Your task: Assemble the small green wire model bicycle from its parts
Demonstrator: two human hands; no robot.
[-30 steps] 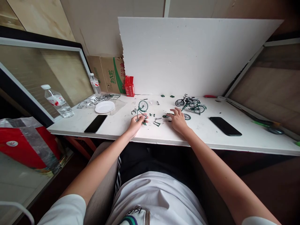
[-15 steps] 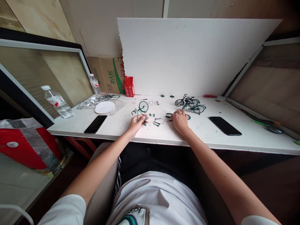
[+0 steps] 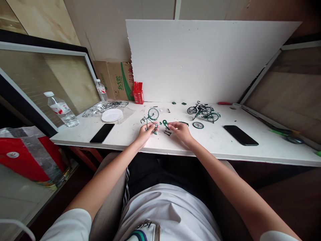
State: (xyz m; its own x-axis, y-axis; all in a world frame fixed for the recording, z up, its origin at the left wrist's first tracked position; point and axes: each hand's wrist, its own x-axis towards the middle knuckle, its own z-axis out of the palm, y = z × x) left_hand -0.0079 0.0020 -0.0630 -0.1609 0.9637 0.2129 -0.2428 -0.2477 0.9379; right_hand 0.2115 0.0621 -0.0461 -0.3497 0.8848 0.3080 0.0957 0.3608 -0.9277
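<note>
My left hand (image 3: 146, 133) grips a partly built green model bicycle (image 3: 153, 114) by its frame, with one spoked wheel pointing up and away from me. Between the thumb and fingers of my right hand (image 3: 181, 131) is a small green chain guard (image 3: 165, 123), rounded at its end, held just right of the model. Loose green parts (image 3: 167, 133) lie on the table between the hands. A separate spoked wheel (image 3: 198, 125) rests flat to the right of my right hand. Fingers partly hide the model's lower end.
Built model bicycles (image 3: 204, 112) stand behind, right of centre. Phones lie at left (image 3: 102, 133) and right (image 3: 241, 135). A white plate (image 3: 112, 115), water bottles (image 3: 61, 109) and a red box (image 3: 138, 92) are at left. A white board (image 3: 213, 60) leans behind the table (image 3: 213, 147).
My right hand has moved left from beside the loose wheel, bringing the green chain guard near the model. The loose wheel is now uncovered. My left hand stays in place.
</note>
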